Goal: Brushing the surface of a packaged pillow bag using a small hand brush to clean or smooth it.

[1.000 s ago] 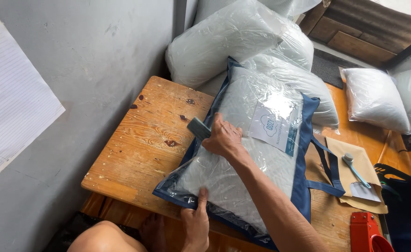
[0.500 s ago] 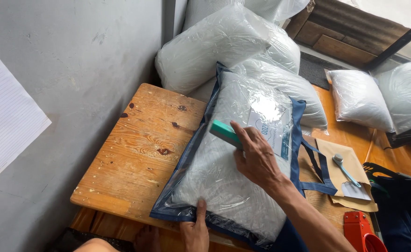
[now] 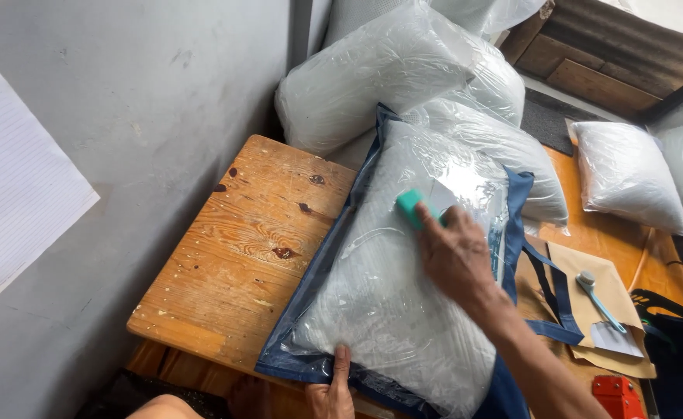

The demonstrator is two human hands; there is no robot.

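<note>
Both hands (image 3: pixel 454 252) press a glossy, crinkled plastic pillow bag (image 3: pixel 403 287).

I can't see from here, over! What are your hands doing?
Right hand presses green block on bagged pillow. Left hand pins its near edge. Nothing blocking.

Teal block (image 3: pixel 410 206) on a clear, blue-trimmed bag (image 3: pixel 403 310) of white padding; knotty orange-brown wooden worktop (image 3: pixel 240 264); grey wall (image 3: pixel 124 93).
</note>
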